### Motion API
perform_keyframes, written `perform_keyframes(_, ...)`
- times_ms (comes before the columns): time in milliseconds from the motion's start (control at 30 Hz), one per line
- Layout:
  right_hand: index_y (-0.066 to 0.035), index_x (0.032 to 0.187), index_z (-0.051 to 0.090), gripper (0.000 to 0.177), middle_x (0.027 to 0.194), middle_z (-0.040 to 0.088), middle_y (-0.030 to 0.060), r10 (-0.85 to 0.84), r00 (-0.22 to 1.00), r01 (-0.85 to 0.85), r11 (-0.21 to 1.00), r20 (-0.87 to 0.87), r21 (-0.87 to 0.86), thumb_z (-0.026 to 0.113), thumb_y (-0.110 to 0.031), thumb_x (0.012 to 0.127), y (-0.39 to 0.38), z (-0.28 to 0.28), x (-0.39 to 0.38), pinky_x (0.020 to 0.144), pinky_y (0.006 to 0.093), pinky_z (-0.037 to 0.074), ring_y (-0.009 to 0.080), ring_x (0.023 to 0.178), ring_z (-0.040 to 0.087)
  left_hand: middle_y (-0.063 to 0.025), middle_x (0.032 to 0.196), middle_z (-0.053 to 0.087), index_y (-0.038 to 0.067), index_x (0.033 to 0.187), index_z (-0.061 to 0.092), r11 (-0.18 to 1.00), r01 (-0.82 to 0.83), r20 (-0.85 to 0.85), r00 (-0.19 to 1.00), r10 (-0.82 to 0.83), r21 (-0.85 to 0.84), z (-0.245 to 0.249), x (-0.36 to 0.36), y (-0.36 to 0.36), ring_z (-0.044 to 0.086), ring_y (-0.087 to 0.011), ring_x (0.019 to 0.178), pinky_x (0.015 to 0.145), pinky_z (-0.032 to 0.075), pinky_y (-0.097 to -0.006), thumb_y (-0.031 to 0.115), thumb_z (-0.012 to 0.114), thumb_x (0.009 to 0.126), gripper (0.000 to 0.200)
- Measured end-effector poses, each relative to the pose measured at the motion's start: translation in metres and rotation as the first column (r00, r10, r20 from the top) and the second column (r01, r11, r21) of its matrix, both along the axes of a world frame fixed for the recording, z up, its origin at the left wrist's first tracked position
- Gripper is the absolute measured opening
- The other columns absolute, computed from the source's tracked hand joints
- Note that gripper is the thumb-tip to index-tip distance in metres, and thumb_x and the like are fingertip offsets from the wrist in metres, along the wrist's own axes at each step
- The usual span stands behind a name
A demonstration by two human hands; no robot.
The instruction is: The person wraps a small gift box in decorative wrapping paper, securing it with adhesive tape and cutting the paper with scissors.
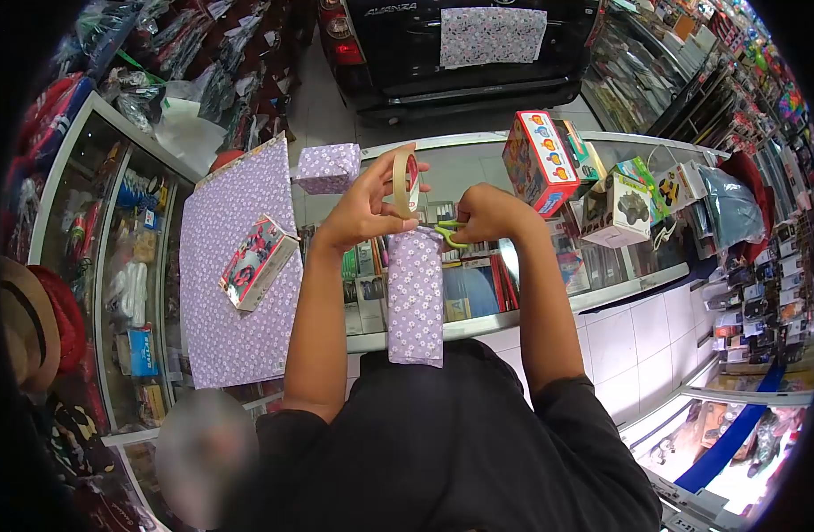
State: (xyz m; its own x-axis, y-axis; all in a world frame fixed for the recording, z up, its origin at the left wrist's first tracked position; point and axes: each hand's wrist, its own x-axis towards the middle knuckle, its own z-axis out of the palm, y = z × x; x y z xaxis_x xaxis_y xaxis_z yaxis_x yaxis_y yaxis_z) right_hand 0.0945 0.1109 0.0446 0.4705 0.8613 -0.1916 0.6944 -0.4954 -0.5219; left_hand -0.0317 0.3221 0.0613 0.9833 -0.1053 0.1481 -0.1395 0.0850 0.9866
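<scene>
My left hand (370, 206) is closed around a roll of tape (401, 184), held upright above the glass counter. Its fingertips are by the top end of a long parcel (416, 301) in lilac paper with white flowers, which reaches down to the counter's near edge. In my right hand (497, 215) is a pair of scissors with green handles (448, 234). The blades are close to the tape and the parcel's top end; whether they touch is too small to tell.
On the left, a boxed toy (259, 263) rests on a sheet of floral paper (234, 191). A small wrapped box (329, 168) stands behind my left hand. Toy boxes (540, 164) stand on the right of the glass counter (478, 328). A black car (398, 66) is beyond it.
</scene>
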Motion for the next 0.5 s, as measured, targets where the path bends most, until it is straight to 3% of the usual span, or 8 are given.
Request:
perform_keyframes(200, 0.004, 0.074, 0.068, 0.044, 0.072, 0.067, 0.0203, -0.111, 0.993, 0.109, 0.993, -0.031, -0.040, 0.081, -0.035, 0.060, -0.015, 0.002, -0.009, 0.066, 0.0401, 0.053, 0.0331, 0.068, 0.067, -0.0161, 0.142, 0.046, 0.009, 0.152, 0.029, 0.996, -0.088, 0.026, 0.996, 0.088, -0.031, 0.016, -0.010, -0.005, 0.053, -0.0271, 0.124, 0.093, 0.054, -0.0392, 0.003, 0.080, 0.064, 0.102)
perform_keyframes(333, 0.005, 0.074, 0.068, 0.047, 0.078, 0.069, 0.0226, -0.289, 0.951, 0.306, 0.933, 0.112, -0.187, 0.083, -0.037, 0.058, -0.021, 0.006, -0.020, 0.075, 0.0415, 0.055, 0.0361, 0.079, 0.070, -0.0182, 0.143, 0.045, 0.008, 0.152, 0.028, 0.982, -0.155, 0.124, 0.978, 0.168, -0.104, 0.024, -0.026, -0.009, 0.051, -0.0322, 0.126, 0.092, 0.056, -0.0420, 0.007, 0.075, 0.067, 0.096)
perform_keyframes(400, 0.006, 0.081, 0.067, 0.050, 0.086, 0.069, 0.0250, -0.363, 0.897, 0.398, 0.912, 0.255, -0.102, 0.083, -0.036, 0.057, -0.018, 0.001, -0.024, 0.079, 0.0419, 0.056, 0.0374, 0.087, 0.069, -0.0183, 0.141, 0.045, 0.008, 0.151, 0.027, 0.953, -0.196, 0.163, 0.958, 0.237, -0.231, 0.026, -0.034, -0.013, 0.052, -0.0316, 0.126, 0.093, 0.056, -0.0432, 0.004, 0.077, 0.069, 0.097)
perform_keyframes(433, 0.007, 0.090, 0.064, 0.061, 0.094, 0.066, 0.0255, -0.386, 0.859, 0.417, 0.909, 0.336, -0.022, 0.088, -0.037, 0.054, -0.018, 0.000, -0.032, 0.081, 0.0427, 0.056, 0.0387, 0.092, 0.067, -0.0196, 0.144, 0.040, 0.007, 0.152, 0.022, 0.940, -0.230, 0.176, 0.945, 0.277, -0.250, 0.022, -0.037, -0.016, 0.047, -0.0324, 0.129, 0.094, 0.055, -0.0452, 0.006, 0.076, 0.071, 0.097)
perform_keyframes(500, 0.006, 0.097, 0.063, 0.069, 0.099, 0.066, 0.0206, -0.410, 0.832, 0.464, 0.884, 0.374, -0.063, 0.090, -0.039, 0.052, -0.011, 0.005, -0.039, 0.082, 0.0404, 0.057, 0.0360, 0.096, 0.066, -0.0202, 0.146, 0.037, 0.007, 0.152, 0.020, 0.895, -0.292, 0.184, 0.912, 0.366, -0.336, 0.004, -0.042, -0.022, 0.045, -0.0328, 0.132, 0.095, 0.055, -0.0461, 0.005, 0.074, 0.073, 0.096)
